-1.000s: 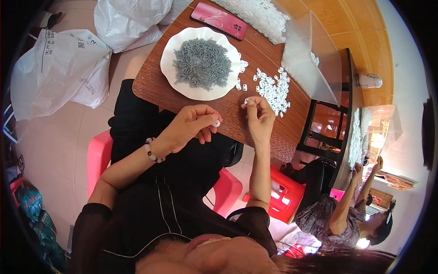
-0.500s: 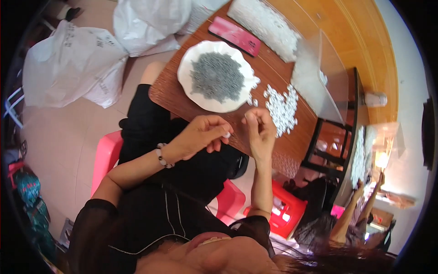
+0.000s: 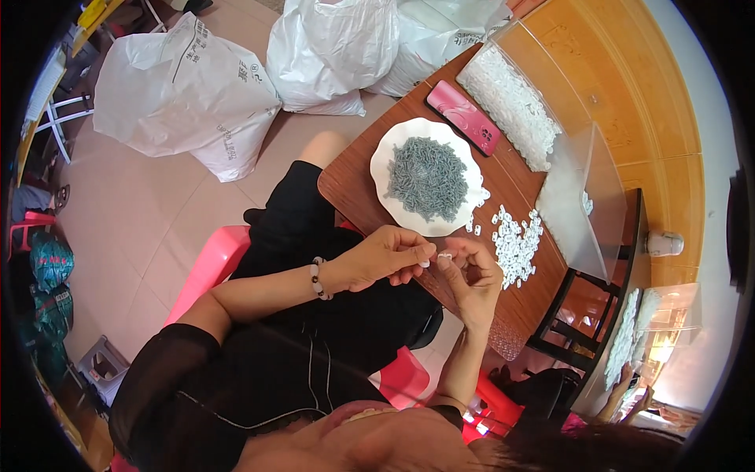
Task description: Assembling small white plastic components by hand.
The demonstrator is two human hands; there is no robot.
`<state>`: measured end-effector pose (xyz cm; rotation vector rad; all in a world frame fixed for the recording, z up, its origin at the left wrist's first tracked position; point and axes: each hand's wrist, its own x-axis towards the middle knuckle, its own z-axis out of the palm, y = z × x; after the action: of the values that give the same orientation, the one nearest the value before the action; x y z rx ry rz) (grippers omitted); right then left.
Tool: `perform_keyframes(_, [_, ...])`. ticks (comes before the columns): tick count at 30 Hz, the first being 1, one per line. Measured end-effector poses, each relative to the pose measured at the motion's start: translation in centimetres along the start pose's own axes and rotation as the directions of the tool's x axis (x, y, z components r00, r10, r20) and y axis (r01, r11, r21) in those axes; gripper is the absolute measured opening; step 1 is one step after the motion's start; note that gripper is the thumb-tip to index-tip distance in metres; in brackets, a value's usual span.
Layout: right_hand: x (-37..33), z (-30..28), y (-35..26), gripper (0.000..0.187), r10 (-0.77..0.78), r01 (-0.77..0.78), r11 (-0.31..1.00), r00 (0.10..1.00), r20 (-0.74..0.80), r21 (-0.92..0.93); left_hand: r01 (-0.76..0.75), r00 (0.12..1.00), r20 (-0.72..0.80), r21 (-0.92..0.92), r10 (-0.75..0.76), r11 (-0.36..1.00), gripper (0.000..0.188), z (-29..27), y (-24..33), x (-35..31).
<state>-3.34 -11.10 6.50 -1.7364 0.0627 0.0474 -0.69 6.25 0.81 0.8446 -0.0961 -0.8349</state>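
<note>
Both hands meet just above the near edge of the brown wooden counter (image 3: 358,185). The left hand (image 3: 385,256), a beaded bracelet (image 3: 317,278) on its wrist, has thumb and fingertips pinched together, tips almost touching the right hand (image 3: 472,275). The right hand's fingers are closed on a small white plastic piece (image 3: 445,256), held between the two hands. Beyond them stands a white scalloped plate (image 3: 385,153) heaped with small grey parts (image 3: 427,178). A loose scatter of small white pieces (image 3: 515,240) lies just right of it. A pink phone (image 3: 463,117) lies farther back, beside a clear box of white pieces (image 3: 511,106).
</note>
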Motion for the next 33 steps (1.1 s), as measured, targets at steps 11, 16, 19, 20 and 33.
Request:
perform_keyframes(11, [0.5,-1.7,1.4,0.008,-0.107,0.1,0.991,0.992,-0.068,-0.092,0.092,0.996,0.012,-0.061,-0.092,0.994,0.023,0.4,-0.3,0.0])
perform_keyframes(16, [2.0,-2.0,1.7,0.011,-0.079,0.064,0.985,0.993,-0.09,-0.162,0.157,0.988,0.011,-0.149,-0.157,0.976,0.023,1.0,-0.3,-0.2])
perform_keyframes(19, [3.3,-1.4,1.7,0.012,-0.176,0.148,0.865,0.984,-0.014,-0.48,0.154,0.988,0.019,-0.125,-0.153,0.98,0.023,0.6,-0.6,-0.3])
perform_keyframes(20, [3.6,-0.9,1.1,0.012,-0.155,0.138,0.815,0.988,0.019,-0.562,0.148,0.989,0.025,-0.096,-0.146,0.984,0.023,0.5,-0.7,-0.3])
perform_keyframes(33, [7.0,-0.4,0.2,0.013,-0.114,0.326,0.522,0.942,0.314,-0.788,0.15,0.989,0.007,-0.094,-0.15,0.984,0.023,0.3,-1.1,-0.6])
